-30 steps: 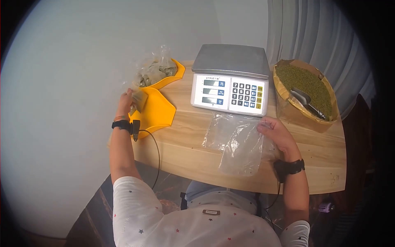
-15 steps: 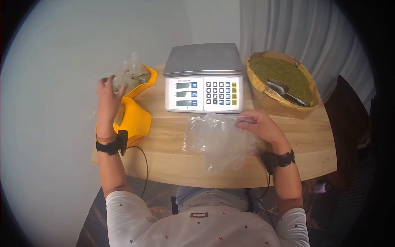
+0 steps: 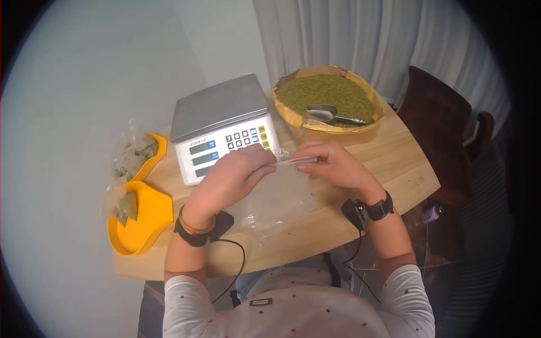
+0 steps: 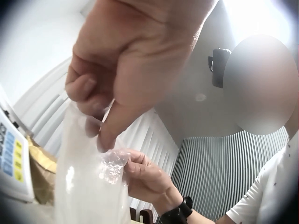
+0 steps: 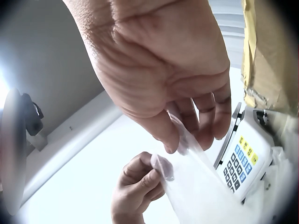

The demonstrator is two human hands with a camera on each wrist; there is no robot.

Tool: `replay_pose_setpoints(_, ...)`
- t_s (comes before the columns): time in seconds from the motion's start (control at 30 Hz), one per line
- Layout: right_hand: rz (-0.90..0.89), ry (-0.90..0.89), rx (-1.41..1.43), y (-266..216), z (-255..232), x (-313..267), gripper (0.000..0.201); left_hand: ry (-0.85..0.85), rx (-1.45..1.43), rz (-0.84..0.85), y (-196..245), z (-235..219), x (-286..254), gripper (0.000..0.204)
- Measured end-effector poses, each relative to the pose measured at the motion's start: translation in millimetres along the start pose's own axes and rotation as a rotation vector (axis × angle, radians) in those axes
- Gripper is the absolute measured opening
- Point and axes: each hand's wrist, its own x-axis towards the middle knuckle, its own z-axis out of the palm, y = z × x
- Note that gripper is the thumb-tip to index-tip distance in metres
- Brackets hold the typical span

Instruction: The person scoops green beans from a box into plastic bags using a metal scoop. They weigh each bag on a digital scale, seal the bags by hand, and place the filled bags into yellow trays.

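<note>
A clear plastic bag [image 3: 276, 197] hangs from both hands in front of the scale, its top edge upward. My left hand [image 3: 234, 174] pinches one side of that edge between thumb and fingers. On the other side, my right hand [image 3: 338, 166] pinches it too. In the left wrist view the bag [image 4: 88, 172] looks thin and flat, with nothing inside. The right wrist view has the left hand [image 5: 138, 186] at the bag's far corner. The bag and left hand cover part of the scale's keypad.
The scale [image 3: 222, 107] has a bare metal plate. Behind the right hand stands a paper-lined box [image 3: 372, 132] of green granules, a metal scoop [image 3: 335, 115] on top. At left, two yellow trays [image 3: 160, 208] hold small filled bags [image 3: 135, 158]. A dark chair [image 3: 437, 107] stands right.
My left hand has let go of a small filled bag at the yellow tray and moved right to the clear bag's edge. The right hand has kept its hold. The head view has turned right.
</note>
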Motion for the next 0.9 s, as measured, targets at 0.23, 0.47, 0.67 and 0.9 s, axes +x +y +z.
replay_pose_setpoints(0.23,-0.01,0.245,-0.041,1.5,-59.4,-9.7,0.029,0.079,0.021,0.025,0.8,-6.3,9.1,0.011)
replay_pose_setpoints(0.47,0.365,0.409,-0.959,68.9,-134.5,14.9,0.028,0.131,0.008,0.004,-7.5,-9.4,2.8,0.011)
replay_pose_setpoints(0.67,0.514,0.257,-0.986,89.0,-135.1,43.8,0.027,0.068,0.006,-0.086,-8.6,-12.6,0.8,0.015)
replay_pose_setpoints(0.9,0.579,0.328,-1.189,56.7,-141.1,38.0,0.022,0.089,-0.006,0.019,-20.2,-3.8,3.5,0.014)
